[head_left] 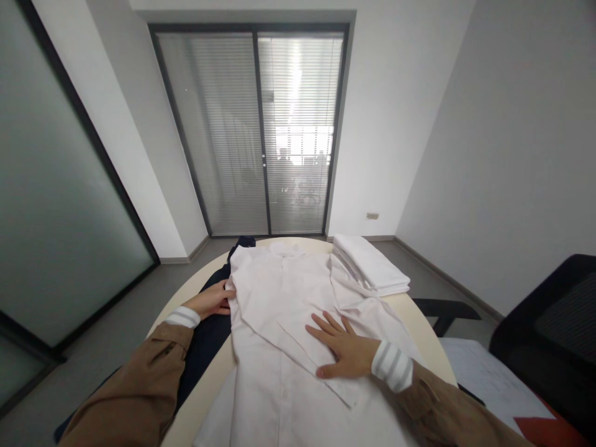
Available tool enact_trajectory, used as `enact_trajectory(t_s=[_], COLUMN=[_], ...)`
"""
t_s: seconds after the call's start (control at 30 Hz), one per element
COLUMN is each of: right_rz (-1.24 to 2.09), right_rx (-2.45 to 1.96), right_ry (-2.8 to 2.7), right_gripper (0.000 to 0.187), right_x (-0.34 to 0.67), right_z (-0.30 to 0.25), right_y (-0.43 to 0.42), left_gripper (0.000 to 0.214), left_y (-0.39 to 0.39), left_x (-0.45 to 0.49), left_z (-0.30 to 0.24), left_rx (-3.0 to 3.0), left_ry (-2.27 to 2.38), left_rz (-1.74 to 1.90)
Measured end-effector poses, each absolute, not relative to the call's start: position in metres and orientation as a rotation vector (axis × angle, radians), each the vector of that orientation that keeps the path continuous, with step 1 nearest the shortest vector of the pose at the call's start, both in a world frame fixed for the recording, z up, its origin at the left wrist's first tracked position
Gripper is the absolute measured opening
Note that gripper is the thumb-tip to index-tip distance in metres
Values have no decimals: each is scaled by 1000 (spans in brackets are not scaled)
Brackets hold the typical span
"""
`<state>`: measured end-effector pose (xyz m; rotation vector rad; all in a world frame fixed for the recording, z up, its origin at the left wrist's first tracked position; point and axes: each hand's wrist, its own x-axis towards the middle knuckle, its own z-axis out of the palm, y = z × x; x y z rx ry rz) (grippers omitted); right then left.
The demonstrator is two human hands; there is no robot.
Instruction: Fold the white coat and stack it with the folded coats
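Note:
A white button-up shirt [279, 292] lies spread on the round table [184, 428], its collar at the far side. One sleeve is folded slantwise across the shirt's front, the cuff towards the lower right. My right hand [342, 347] rests flat on that sleeve with the fingers spread. At the shirt's left edge, my left hand [214, 299] is closed on the fabric near the shoulder, thumb on top and fingers partly under it. The other sleeve lies rumpled along the shirt's right side.
A stack of folded white cloth [372, 264] sits at the table's far right. Dark navy clothing [205, 347] lies along the left edge, under my left arm. A black office chair [554, 323] and papers [493, 372] are at the right. Beyond the table stands a glass door with blinds [261, 136].

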<state>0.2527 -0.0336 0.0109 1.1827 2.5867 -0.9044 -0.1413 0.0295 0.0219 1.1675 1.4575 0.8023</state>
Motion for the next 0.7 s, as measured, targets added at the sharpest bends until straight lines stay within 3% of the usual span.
enact_trajectory(t_s=[0.1,0.27,0.5,0.7], right_rz=[-905,-907,-848,-673], right_rx=[1181,1198,1187,1194], right_ry=[2581,2561,2578,2675], right_gripper=[107,108,112,102], right_x=[253,255,252,241], right_z=[11,11,19,27], right_y=[-33,-26,-27,-44], left_gripper=[38,39,20,42], left_y=[36,52,52,54], left_x=[-152,-175,-198,-199], left_z=[23,28,21,20], left_rx=[1399,1590,1746,1857], left_ry=[1740,2027,2079,2009], left_rz=[800,926,656,558])
